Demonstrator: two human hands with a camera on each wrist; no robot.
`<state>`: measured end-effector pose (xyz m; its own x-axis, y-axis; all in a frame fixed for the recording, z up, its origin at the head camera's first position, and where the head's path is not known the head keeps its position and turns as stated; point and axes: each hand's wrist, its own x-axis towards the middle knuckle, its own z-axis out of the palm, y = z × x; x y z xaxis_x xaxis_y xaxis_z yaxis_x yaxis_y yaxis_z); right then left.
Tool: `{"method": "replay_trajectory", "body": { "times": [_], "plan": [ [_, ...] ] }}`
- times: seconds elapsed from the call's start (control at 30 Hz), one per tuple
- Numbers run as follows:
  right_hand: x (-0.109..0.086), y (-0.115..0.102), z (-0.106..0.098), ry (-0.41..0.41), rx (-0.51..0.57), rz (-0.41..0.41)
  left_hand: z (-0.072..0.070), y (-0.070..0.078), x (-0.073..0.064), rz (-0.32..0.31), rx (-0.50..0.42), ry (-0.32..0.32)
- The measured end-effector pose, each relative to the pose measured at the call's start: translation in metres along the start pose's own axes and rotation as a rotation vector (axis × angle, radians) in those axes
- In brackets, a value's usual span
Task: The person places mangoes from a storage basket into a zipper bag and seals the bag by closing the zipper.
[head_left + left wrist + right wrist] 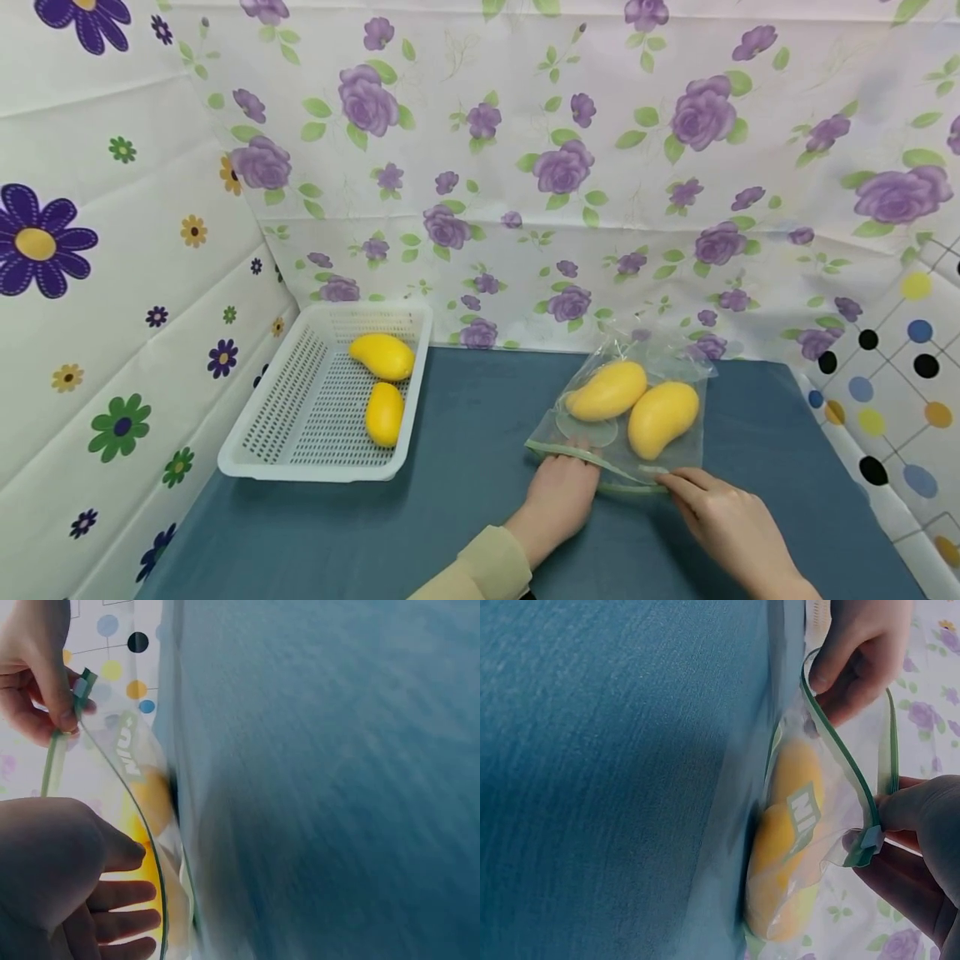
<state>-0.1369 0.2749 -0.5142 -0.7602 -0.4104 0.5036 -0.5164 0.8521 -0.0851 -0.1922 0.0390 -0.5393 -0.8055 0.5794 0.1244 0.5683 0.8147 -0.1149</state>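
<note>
A clear zip-lock bag (678,467) with a green seal lies on the table, holding two yellow mangoes (609,392) side by side. My left hand (561,497) reaches in at the bag's mouth, its fingers fairly straight in the left wrist view and gripping nothing there. At the other end of the seal, my right hand (729,523) pinches the bag's edge between thumb and fingers. The right wrist view shows that hand beside the zip slider (870,838), with the mouth parted between both hands.
To the left stands a white perforated plastic basket (315,477) with two more mangoes (383,357) in it. A blue cloth (360,542) covers the table. Floral sheets (465,192) hang behind and at the left, and a dotted sheet (892,392) at the right.
</note>
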Motion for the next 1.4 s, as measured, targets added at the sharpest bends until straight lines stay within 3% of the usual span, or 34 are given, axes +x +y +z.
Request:
{"method": "replay_trajectory", "body": {
  "times": [0.33, 0.5, 0.73, 0.97, 1.4],
  "plan": [
    [-0.003, 0.001, 0.001, 0.013, -0.008, 0.016, -0.012, -0.018, -0.02, 0.111, -0.157, 0.142],
    [-0.004, 0.002, 0.002, 0.013, -0.009, 0.026, -0.017, -0.028, -0.028, 0.123, -0.248, 0.139],
    [-0.007, 0.003, 0.003, -0.003, -0.005, 0.048, -0.023, -0.045, -0.043, 0.078, -0.38, 0.098],
    [-0.008, 0.001, 0.002, 0.002, -0.008, 0.063, -0.031, -0.066, -0.058, 0.014, -0.484, 0.142],
    [-0.007, -0.001, 0.001, -0.004, -0.018, 0.057, -0.063, -0.112, -0.098, -0.067, -0.658, 0.178]
  ]
}}
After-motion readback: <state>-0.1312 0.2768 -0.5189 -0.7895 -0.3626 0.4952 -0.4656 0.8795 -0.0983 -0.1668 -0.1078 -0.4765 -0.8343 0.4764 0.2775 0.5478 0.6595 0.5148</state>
